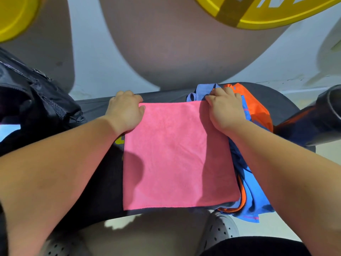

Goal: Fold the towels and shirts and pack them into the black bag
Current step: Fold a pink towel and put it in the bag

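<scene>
Now we hold the pink towel [177, 154] spread flat at the middle of the table [103, 172]. Our left hand [125, 111] grips its 11 o'clock corner and our right hand [225, 109] its 1 o'clock corner, fingers curled over the far edge. The towel's right side lies over a heap of blue and orange clothes [254, 200], which shows from 1 to 5 o'clock. The bag [36, 100] sits at 9 o'clock, apart from the towel.

Both hands grip pink towel [177, 154] far corners, left hand [125, 111], right hand [226, 112]; black bag [36, 104] sits left, blue/orange shirts [254, 115] right.
</scene>
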`<control>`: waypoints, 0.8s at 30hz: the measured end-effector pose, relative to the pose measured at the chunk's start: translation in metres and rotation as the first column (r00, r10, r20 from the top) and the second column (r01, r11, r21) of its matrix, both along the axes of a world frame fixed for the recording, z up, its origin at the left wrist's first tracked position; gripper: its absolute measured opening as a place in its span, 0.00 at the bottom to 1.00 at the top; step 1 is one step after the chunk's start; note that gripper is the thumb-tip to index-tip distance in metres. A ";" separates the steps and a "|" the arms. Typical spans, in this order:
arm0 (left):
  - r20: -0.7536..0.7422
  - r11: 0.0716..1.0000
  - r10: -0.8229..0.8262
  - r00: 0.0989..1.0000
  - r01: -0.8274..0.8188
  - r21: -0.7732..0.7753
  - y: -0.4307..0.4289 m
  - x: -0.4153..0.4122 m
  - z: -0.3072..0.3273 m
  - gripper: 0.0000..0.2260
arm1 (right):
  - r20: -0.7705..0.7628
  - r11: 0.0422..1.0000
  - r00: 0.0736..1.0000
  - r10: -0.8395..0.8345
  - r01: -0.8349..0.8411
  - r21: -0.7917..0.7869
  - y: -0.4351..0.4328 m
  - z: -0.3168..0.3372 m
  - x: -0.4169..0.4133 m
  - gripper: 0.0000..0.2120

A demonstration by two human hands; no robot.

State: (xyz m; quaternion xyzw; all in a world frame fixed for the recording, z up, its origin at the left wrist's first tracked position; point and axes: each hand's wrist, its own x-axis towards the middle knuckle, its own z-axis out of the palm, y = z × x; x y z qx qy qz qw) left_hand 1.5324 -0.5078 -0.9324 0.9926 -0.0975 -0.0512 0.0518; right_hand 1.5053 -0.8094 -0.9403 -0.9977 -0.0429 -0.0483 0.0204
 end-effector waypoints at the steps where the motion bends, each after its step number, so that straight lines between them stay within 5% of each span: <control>1: -0.025 0.999 0.017 1.000 -0.018 -0.041 0.002 0.004 0.000 0.15 | 0.009 1.000 1.000 -0.025 0.026 -0.014 0.001 0.000 0.002 0.13; 7: -0.111 0.957 0.127 0.986 -0.151 -0.246 0.011 0.014 -0.006 0.04 | -0.012 0.988 0.988 -0.151 0.152 0.007 -0.003 0.002 0.010 0.11; 16: -0.163 0.942 0.179 0.970 -0.217 -0.255 0.013 0.018 0.000 0.12 | -0.023 0.980 0.987 -0.158 0.159 0.123 -0.007 0.001 0.015 0.12; 24: -0.258 0.715 0.303 0.918 -0.397 -0.576 0.019 0.021 0.001 0.13 | -0.130 0.867 0.974 -0.185 0.224 0.445 -0.013 0.017 0.017 0.19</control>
